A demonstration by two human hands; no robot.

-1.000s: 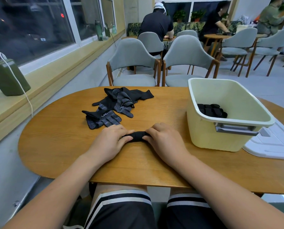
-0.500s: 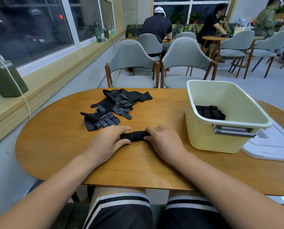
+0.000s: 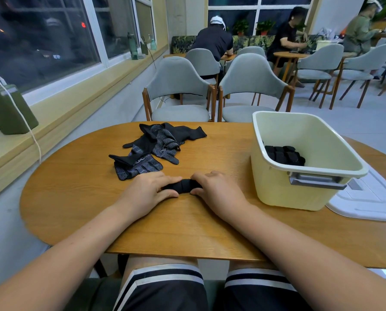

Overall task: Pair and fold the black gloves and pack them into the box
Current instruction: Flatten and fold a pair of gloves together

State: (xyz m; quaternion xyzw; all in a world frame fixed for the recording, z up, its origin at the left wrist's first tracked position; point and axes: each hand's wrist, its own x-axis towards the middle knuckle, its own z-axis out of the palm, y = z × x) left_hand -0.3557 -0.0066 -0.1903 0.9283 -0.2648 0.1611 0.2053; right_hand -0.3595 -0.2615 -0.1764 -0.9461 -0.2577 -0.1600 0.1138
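On the bench, left of the box: two hands on a rolled glove pair.
Fingers of the left hand and right hand curl round its ends, clasping it; beyond, further left of the box, loose gloves lie heaped; folded pairs sit inside the box.

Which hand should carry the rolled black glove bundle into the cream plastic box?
Right, probably. The right hand grips the rolled black glove bundle on the side nearest the cream plastic box; the left hand would have to reach across.
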